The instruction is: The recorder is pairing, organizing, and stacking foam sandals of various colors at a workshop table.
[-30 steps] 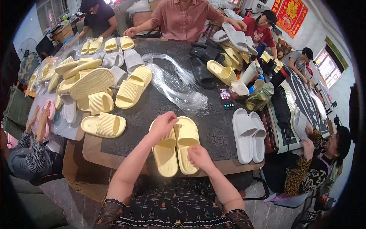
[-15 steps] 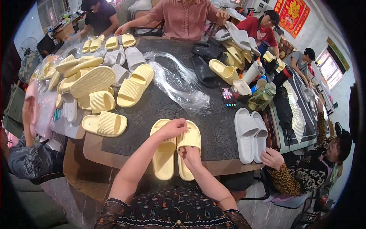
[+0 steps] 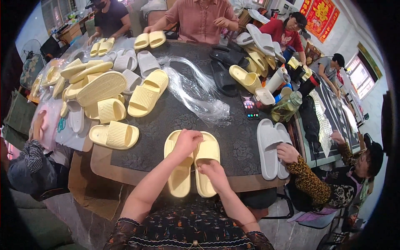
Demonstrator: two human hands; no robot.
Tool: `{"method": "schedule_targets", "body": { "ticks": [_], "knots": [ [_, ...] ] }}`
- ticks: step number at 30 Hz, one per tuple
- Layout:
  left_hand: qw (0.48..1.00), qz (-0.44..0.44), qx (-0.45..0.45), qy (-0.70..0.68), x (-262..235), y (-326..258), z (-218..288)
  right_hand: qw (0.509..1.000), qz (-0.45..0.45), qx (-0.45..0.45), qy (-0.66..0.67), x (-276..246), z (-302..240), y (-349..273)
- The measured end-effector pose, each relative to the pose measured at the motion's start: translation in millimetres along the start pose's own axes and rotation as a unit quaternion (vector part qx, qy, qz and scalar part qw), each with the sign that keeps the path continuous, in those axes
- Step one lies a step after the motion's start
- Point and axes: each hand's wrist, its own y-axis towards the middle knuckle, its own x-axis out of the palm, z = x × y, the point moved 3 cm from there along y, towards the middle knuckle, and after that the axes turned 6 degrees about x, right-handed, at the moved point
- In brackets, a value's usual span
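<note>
Two pale yellow slide slippers lie side by side on the dark table (image 3: 246, 146) right in front of me. My left hand (image 3: 186, 142) rests on the strap of the left slipper (image 3: 179, 179), fingers curled over it. My right hand (image 3: 212, 171) presses on the footbed of the right slipper (image 3: 207, 151), just below its strap. Whether either hand grips its slipper or only lies on it is unclear.
Several more yellow slippers (image 3: 109, 109) are piled at the table's left. A clear plastic bundle (image 3: 199, 98) lies mid-table beside a phone (image 3: 249, 106). A person's hand holds a grey pair (image 3: 268, 148) at the right. Other people sit around the table; black slippers (image 3: 223, 79) lie farther back.
My left hand has slid from the outer edge of the left slipper onto its strap, and my right hand has shifted up the right slipper's footbed. The person at right now holds the grey pair.
</note>
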Motion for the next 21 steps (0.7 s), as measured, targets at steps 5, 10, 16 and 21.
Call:
{"method": "schedule_targets", "body": {
  "ticks": [5,10,16,21],
  "knots": [
    [0.994,0.085,-0.053,-0.041,-9.9,-1.9,0.4,0.931,0.047,-0.136,-0.335,-16.7,-38.1,-10.9],
    [0.961,0.126,-0.127,-0.211,-7.5,-4.4,-12.0,0.859,0.159,-0.329,-0.359,-8.2,-82.8,36.9],
    [0.940,0.121,-0.174,-0.267,-10.8,-6.9,-11.7,0.887,0.065,-0.237,-0.391,10.3,-76.3,84.9],
    [0.883,0.145,-0.210,-0.394,-13.9,-4.8,-17.3,0.949,0.053,-0.198,-0.241,-2.4,-57.1,100.7]
  ]
}}
